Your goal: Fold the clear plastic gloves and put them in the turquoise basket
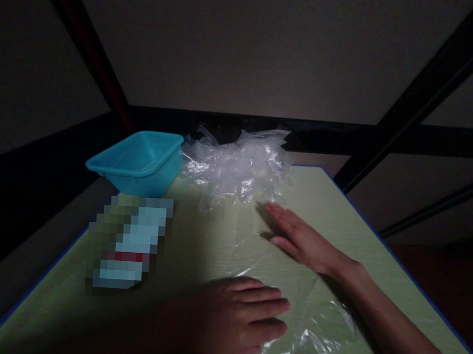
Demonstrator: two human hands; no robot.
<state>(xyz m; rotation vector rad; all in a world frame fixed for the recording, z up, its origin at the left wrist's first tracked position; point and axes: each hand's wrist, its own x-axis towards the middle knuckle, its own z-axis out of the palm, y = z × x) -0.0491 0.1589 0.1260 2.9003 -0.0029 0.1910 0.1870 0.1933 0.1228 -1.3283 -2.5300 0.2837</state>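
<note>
A clear plastic sheet or glove (323, 332) lies on the table in front of me, thin and partly crinkled; its exact kind is hard to make out. My left hand (239, 316) rests palm down on its near left part, fingers spread and pointing right. Farther off, my right hand (300, 239) lies over its far edge, fingers stretched out flat and thumb apart. Beyond both hands sits a heap of crumpled clear plastic (245, 167), apart from the right fingertips.
A turquoise basin (160, 172) stands at the table's far left, beside the plastic heap. Nearer, a pixelated light-blue item (140, 235) lies on the left side. The pale green table (375, 271) has a blue edge. A wall rises behind it.
</note>
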